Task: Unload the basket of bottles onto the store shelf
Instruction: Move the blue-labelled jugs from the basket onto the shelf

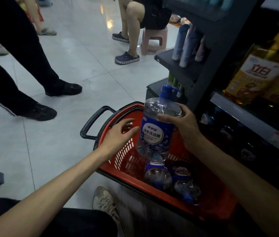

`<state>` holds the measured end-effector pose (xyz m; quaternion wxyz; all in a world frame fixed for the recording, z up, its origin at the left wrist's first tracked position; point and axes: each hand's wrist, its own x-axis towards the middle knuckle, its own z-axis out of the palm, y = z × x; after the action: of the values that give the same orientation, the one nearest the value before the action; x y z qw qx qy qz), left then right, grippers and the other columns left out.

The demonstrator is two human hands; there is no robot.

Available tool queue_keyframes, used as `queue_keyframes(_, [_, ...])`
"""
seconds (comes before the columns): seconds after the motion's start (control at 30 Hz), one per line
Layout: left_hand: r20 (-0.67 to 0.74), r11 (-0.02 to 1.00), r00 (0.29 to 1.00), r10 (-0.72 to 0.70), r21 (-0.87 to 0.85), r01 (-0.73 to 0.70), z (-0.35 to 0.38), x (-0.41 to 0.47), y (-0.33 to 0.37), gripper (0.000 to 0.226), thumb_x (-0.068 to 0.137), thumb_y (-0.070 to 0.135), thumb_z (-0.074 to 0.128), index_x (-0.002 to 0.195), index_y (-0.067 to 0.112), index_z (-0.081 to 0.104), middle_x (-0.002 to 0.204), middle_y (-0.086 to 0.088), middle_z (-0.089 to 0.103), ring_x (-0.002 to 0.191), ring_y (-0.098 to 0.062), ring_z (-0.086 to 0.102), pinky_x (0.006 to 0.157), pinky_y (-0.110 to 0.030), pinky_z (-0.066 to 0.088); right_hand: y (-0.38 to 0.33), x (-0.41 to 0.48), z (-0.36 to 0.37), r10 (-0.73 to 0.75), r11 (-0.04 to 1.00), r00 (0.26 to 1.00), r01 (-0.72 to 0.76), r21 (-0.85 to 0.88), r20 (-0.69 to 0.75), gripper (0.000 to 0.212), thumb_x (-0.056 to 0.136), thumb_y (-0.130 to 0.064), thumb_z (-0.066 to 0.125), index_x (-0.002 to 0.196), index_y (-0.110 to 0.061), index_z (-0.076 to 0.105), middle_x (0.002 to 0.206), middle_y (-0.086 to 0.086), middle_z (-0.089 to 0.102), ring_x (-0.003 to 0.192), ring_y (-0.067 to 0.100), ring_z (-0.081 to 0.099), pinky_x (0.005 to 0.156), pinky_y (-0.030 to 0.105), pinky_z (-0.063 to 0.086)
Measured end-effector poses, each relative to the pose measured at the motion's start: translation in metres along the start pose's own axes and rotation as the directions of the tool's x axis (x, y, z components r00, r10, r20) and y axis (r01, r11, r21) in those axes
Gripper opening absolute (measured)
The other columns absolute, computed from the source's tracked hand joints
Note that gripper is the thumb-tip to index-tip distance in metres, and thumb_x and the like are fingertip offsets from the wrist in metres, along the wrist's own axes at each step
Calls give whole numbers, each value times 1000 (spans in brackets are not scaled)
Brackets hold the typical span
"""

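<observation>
My right hand [183,127] grips a clear bottle with a blue label and blue pump cap [157,127], held upright above the red basket [118,168]. To the bottle's left, my left hand [118,134] hovers over the basket's rim with fingers spread, holding nothing. Two more bottles of the same kind [157,175] [186,187] lie on the basket's floor. The dark store shelf [238,108] stands to the right, its lower levels dim.
Yellow detergent bottles [255,72] stand on an upper shelf at right. Tall tubes [186,45] stand on a side rack. A person's dark-trousered legs [32,74] are at left; another person sits on a pink stool [154,40] at the back. The basket's black handle [92,122] points left.
</observation>
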<state>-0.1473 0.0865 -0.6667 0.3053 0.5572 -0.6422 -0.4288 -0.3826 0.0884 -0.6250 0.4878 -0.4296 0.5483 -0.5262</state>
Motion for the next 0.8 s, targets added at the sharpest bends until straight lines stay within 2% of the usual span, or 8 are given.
queue_keyframes(0.13, [166, 951, 986, 11, -307, 41, 8, 1, 38, 57, 81, 59, 72, 131, 32, 64, 121, 3, 74, 114, -14, 71, 104, -42, 55, -30, -7, -4, 1, 991, 1000, -3, 136, 11, 68, 72, -4, 87, 134, -6, 58, 114, 13, 75, 92, 28, 77, 69, 33, 61])
queue_keyframes(0.3, [289, 866, 956, 40, -488, 111, 17, 5, 61, 70, 73, 43, 85, 134, 20, 61, 124, -8, 74, 115, -27, 71, 99, -46, 57, -59, -16, -4, -27, 978, 999, 19, 206, 37, 51, 75, -9, 85, 123, -6, 65, 102, 12, 78, 87, 33, 77, 68, 41, 62])
queue_keyframes(0.4, [297, 811, 954, 39, -567, 143, 21, 3, 70, 74, 65, 36, 89, 132, 16, 63, 122, -10, 75, 113, -30, 72, 96, -47, 58, -67, -20, -4, -30, 982, 999, 22, 186, 44, 69, 67, -26, 89, 126, -5, 62, 108, 17, 76, 91, 38, 76, 73, 47, 63])
queue_keyframes(0.5, [291, 749, 957, 15, -637, 182, 30, -3, 74, 83, 58, 32, 96, 132, 14, 63, 123, -14, 74, 114, -34, 71, 104, -56, 54, -77, -26, -5, -1, 999, 999, 0, 49, 32, 99, 54, -51, 89, 134, -5, 53, 111, 15, 74, 86, 28, 78, 66, 36, 62])
queue_keyframes(0.53, [296, 726, 955, 16, -660, 192, 34, -6, 77, 89, 54, 33, 99, 133, 12, 63, 124, -15, 73, 115, -36, 71, 104, -55, 54, -80, -29, -8, 7, 1000, 999, -7, -7, 40, 99, 56, -56, 86, 134, -7, 50, 111, 12, 73, 83, 23, 78, 64, 32, 61])
queue_keyframes(0.6, [312, 685, 950, 18, -696, 216, 42, -13, 83, 102, 43, 38, 104, 132, 11, 63, 123, -17, 73, 113, -36, 72, 97, -49, 59, -86, -36, -17, 22, 999, 998, -19, -41, 60, 84, 67, -55, 79, 131, -10, 50, 108, 7, 73, 79, 16, 78, 61, 27, 60])
queue_keyframes(0.7, [344, 599, 939, 5, -753, 273, 56, -23, 96, 102, 38, 40, 105, 128, 9, 68, 121, -18, 74, 105, -33, 75, 86, -42, 63, -92, -44, -33, 49, 996, 998, -46, -77, 42, 62, 82, -55, 75, 125, -15, 53, 109, 7, 74, 88, 23, 78, 72, 38, 64])
queue_keyframes(0.8, [410, 474, 912, 4, -804, 359, 70, -30, 115, 62, 58, 32, 98, 111, 7, 79, 115, -20, 76, 98, -30, 77, 82, -41, 64, -98, -55, -57, 78, 990, 996, -71, -125, 54, 50, 88, -57, 70, 122, -22, 60, 114, 4, 75, 97, 22, 76, 89, 46, 61])
